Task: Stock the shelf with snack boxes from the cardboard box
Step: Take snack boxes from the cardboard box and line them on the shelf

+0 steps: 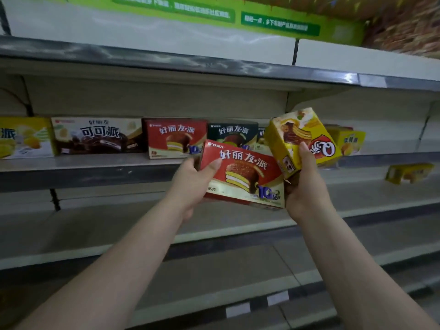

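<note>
Two boxes held: red box (240, 172) in left hand (194, 184), yellow box (302, 141) in right hand (307, 184)

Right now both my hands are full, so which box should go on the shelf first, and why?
Probably the red box in your left hand: a matching red box on the shelf stands just behind it. The yellow box stays in your right hand.

Red pie-printed box (242, 172), yellow cake-printed box (302, 139), grey shelf (95, 163).
</note>
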The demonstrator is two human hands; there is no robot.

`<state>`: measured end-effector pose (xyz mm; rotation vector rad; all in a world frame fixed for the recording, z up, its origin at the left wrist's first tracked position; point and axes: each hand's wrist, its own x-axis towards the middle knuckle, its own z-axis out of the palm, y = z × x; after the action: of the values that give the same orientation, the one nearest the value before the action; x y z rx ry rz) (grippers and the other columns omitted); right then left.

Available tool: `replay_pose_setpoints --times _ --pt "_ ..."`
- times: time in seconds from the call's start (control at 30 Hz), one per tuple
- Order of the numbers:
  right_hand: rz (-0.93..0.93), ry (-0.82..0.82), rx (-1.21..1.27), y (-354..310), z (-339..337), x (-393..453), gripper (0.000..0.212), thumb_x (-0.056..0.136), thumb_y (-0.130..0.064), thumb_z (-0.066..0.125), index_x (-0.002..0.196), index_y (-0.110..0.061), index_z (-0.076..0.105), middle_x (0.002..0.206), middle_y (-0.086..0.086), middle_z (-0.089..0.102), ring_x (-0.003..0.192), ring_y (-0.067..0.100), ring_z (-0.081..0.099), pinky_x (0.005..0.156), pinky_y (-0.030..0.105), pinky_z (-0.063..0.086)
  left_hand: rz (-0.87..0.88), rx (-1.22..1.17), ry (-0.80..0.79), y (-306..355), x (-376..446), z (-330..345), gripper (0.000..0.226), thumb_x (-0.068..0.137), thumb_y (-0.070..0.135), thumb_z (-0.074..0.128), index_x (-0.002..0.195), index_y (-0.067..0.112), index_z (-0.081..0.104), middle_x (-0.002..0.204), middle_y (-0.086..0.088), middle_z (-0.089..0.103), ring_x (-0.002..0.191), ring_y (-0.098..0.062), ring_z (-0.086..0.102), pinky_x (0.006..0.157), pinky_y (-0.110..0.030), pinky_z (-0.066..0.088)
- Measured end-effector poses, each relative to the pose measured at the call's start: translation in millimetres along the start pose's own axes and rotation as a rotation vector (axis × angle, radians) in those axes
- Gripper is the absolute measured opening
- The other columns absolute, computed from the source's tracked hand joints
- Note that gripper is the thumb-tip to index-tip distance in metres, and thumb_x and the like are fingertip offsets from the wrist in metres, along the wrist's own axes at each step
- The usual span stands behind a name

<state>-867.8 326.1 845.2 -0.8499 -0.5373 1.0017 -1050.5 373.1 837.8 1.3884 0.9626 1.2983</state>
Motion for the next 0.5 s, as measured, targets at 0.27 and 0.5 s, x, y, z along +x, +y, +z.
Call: replay_pose_setpoints --times 0.27,0.5 --pt "0.175 -0.204 0.192 13.3 86.9 58.5 0.051 0.087 -0.056 0.058 0.12 -0.018 0.063 0.073 0.002 0.074 0.07 0.017 0.071 0.065 0.034 0.059 0.137 -0.017 0.227 36.6 72.7 -56.2 0.013 0.093 0.031 0.061 0.1 0.021 0.055 0.094 -0.002 0.07 0.083 -0.018 0.069 0.071 -0.037 0.059" --pt "0.21 -0.198 0.211 44.6 143.4 102.1 0.066 0.083 -0.067 0.054 0.133 -0.024 0.054 0.114 0.001 0.068 0.092 0.015 0.066 0.056 0.024 0.051 0.168 0.348 0.219 22.6 132.1 -101.9 0.024 0.089 0.03 0.066 0.103 0.027 0.047 0.101 0.004 0.064 0.093 -0.012 0.065 0.079 -0.028 0.052"
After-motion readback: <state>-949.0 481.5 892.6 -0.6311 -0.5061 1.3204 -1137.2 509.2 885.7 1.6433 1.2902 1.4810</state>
